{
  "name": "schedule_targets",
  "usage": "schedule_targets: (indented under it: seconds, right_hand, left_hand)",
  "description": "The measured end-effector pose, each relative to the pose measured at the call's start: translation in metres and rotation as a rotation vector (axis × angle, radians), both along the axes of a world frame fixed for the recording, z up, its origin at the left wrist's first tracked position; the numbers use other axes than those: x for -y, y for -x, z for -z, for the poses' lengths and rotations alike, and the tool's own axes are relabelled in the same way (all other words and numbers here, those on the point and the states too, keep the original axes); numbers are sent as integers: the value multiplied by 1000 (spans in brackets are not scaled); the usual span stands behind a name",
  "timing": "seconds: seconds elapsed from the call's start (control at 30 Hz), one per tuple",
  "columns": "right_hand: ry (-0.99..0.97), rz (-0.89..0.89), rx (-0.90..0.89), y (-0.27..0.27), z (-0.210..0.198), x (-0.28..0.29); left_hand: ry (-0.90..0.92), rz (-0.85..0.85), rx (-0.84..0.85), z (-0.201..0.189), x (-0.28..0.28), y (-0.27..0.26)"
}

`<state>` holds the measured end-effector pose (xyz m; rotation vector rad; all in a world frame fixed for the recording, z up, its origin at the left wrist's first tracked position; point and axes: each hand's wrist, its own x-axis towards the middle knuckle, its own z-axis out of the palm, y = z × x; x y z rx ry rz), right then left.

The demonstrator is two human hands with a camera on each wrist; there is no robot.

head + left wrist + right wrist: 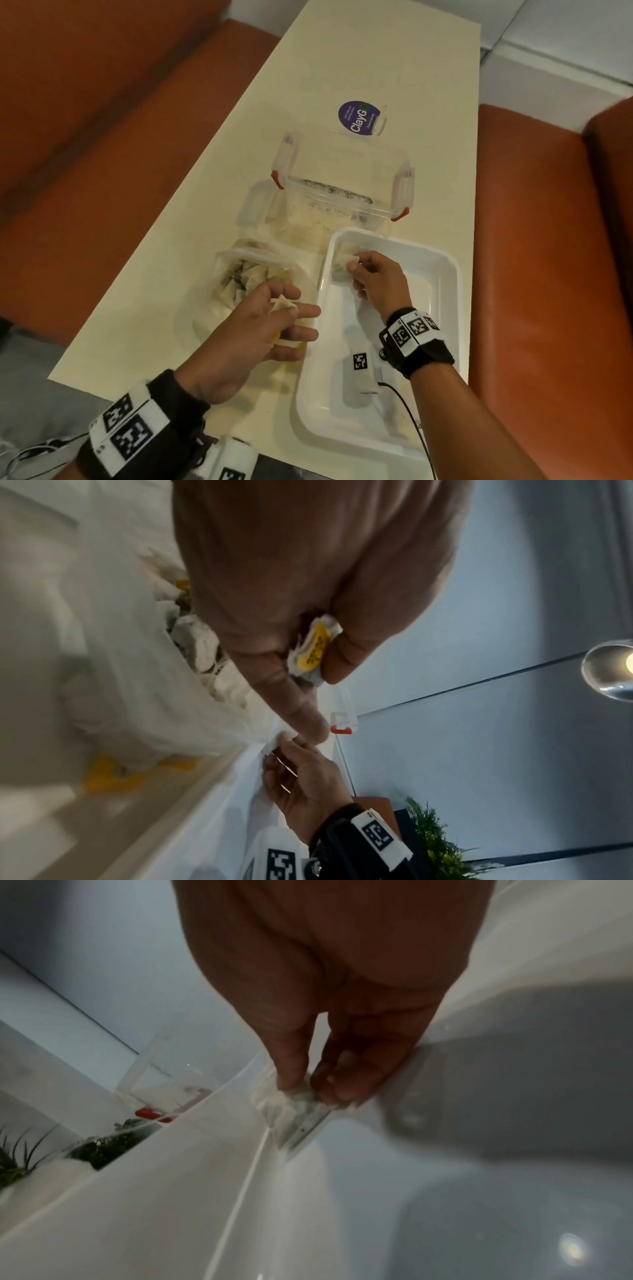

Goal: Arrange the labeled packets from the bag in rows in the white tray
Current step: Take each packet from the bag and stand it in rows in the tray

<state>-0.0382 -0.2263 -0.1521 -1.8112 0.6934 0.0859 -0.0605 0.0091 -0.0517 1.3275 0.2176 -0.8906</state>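
Observation:
A clear plastic bag [236,284] of small white packets lies on the table, left of the white tray [445,274]. My left hand [294,322] hovers over the bag's right side and pinches a few packets [282,304] between its fingers. The left wrist view shows a yellow label on one held packet [313,647]. My right hand [354,274] is inside the tray at its far left corner, thumb and fingers pinching a packet [340,269] that lies against the tray wall. In the right wrist view, that packet [296,1115] touches the tray floor under my right hand [308,1092].
A clear lidded container [342,185] with red clips stands just beyond the tray and bag. A purple round label [359,118] lies farther back. Orange seats [531,274] flank the narrow cream table [171,240]. A black cable [411,411] crosses the tray's near part.

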Motion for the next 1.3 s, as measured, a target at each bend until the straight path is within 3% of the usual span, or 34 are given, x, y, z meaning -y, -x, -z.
schedule_targets:
  seconds: [0.13,0.4,0.57,0.73,0.9,0.97,1.1,1.2,1.3]
  right_hand:
    - [100,42,-9,-4,9,-1]
    - [58,146,3,-6,15,0]
    - [55,185,19,3,-8,-5]
    - [-124,-45,91,37,-76,-27]
    - [-306,-386,-43,56,-104,-33]
    - [-351,-334,-29,60,-103,-30]
    - [-450,-165,27,68,-98,-23]
    - [-429,-174,18,72,-94,-21]
    - [-335,-264,31,75,-92,-17]
  left_hand:
    - [53,3,-36,-2,0,1]
    - [16,8,37,0,-3,-4]
    - [11,-77,25,-1,-2,-9]
    - [-84,-80,124,1,10,-12]
    - [-263,234,427,-4,17,-21]
    - [-300,280,437,-6,17,-24]
    - [-212,209,387,-7,21,-22]
    - [-220,134,469,-5,23,-19]
    - [-307,290,642,-2,24,-18]
